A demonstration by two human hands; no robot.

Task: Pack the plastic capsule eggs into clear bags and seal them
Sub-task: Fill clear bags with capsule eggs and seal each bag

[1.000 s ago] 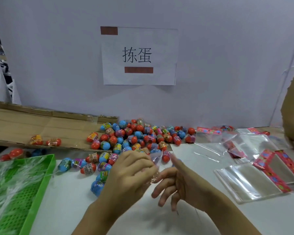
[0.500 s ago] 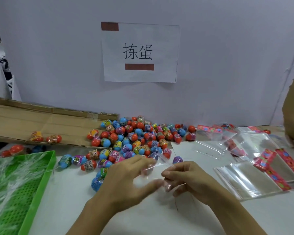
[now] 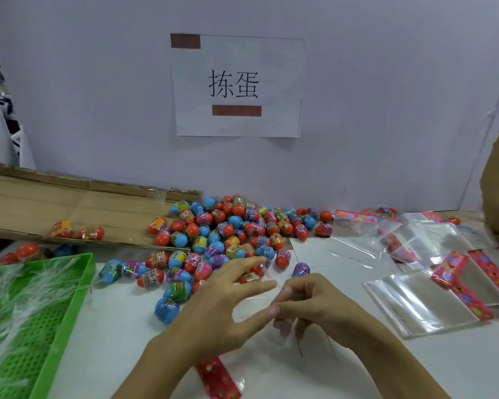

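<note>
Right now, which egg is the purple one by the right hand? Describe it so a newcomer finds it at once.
Start at the big pile of capsule eggs under the paper sign. Come down to its near right edge, just beyond the right hand. The purple egg lies there alone on bare white table, apart from the pile's red and blue eggs.
</note>
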